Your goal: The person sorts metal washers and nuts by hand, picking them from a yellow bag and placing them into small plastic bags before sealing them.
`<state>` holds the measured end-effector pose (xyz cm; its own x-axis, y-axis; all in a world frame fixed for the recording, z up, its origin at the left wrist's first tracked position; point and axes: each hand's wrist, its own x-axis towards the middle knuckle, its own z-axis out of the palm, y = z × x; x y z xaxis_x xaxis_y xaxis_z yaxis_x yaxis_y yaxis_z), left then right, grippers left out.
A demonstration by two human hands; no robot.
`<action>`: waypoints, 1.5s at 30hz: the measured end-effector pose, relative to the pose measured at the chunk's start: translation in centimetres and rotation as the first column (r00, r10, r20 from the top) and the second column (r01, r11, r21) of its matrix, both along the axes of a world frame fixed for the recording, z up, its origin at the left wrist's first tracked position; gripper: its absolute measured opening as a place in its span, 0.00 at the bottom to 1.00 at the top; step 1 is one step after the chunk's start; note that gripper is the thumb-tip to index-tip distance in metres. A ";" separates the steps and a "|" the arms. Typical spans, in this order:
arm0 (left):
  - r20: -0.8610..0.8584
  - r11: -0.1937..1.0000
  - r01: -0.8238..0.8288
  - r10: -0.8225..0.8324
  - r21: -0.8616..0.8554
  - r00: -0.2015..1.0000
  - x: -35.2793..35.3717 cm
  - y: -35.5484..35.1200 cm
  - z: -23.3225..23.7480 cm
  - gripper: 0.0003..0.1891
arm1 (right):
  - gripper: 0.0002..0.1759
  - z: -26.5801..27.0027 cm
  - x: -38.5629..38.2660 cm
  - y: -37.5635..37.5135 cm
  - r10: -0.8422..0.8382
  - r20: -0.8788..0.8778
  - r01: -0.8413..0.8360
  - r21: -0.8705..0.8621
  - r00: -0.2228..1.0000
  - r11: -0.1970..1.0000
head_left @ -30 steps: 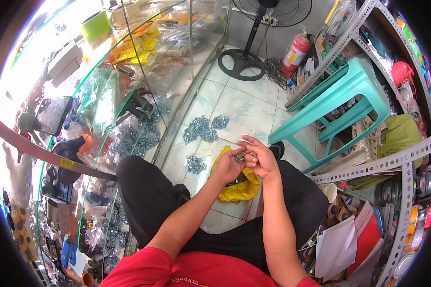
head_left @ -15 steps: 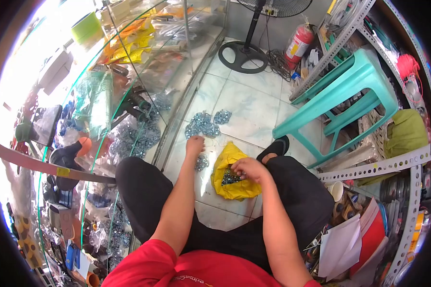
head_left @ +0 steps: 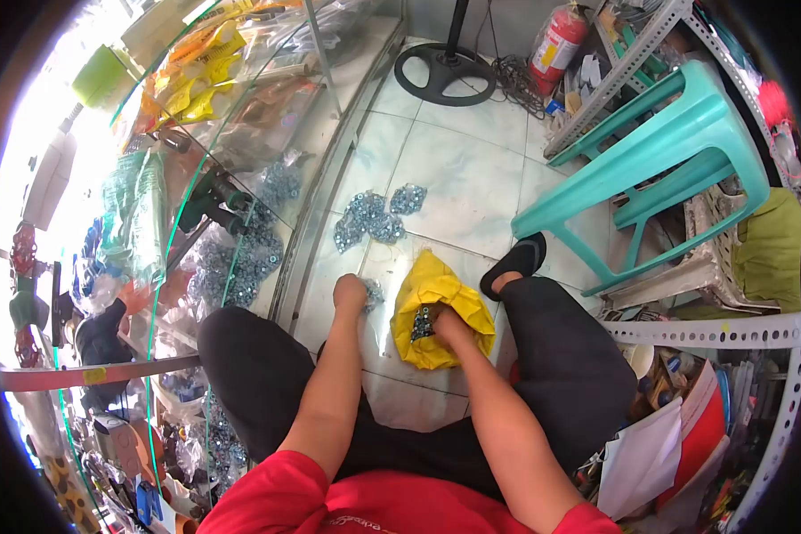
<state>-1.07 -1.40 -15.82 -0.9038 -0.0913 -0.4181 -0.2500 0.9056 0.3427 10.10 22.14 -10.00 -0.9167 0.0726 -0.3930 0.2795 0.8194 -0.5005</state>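
Observation:
My left hand (head_left: 350,290) is low over the floor tiles with its fingers curled in. Right against it lies a small clear packet of metal nuts (head_left: 373,295), partly covered by the hand; what the fingers grip is hidden. My right hand (head_left: 452,328) reaches into the mouth of a yellow plastic bag (head_left: 439,284), its fingertips out of sight inside. Loose metal nuts (head_left: 422,324) show in the bag's opening beside that hand. Farther off on the tiles, more packets of nuts (head_left: 365,220) lie together, with another packet (head_left: 408,198) at their right.
A glass display case (head_left: 299,227) with bagged goods runs along the left. On the right are a teal plastic stool (head_left: 632,165) and a perforated metal shelf frame (head_left: 712,331). A fan base (head_left: 445,75), cables and a fire extinguisher (head_left: 558,46) stand at the back.
My right hand has gone from above the yellow bag's opening down into it. My left hand has drawn back a little, to the left side of the small packet. The camera view has shifted slightly.

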 end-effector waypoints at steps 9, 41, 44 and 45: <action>0.124 0.989 -0.109 0.121 -0.096 0.985 2.2 0.6 3.6 0.23 | 0.33 0.3 1.5 -2.5 0.251 -0.022 -0.237 0.258 0.968 0.937; 0.719 -0.036 -0.792 -0.396 0.609 0.571 10.9 7.8 2.8 0.17 | 0.10 6.4 0.8 -0.8 0.001 0.552 0.447 -0.676 0.834 0.586; 0.711 -0.033 -0.789 -0.410 0.614 0.571 10.5 7.4 3.1 0.16 | 0.14 9.4 0.0 -1.1 0.046 0.497 0.315 -0.616 0.866 0.722; 0.735 -0.006 -0.794 -0.373 0.608 0.566 10.8 7.3 5.0 0.15 | 0.14 9.9 -0.2 -1.0 0.062 0.476 0.270 -0.598 0.877 0.754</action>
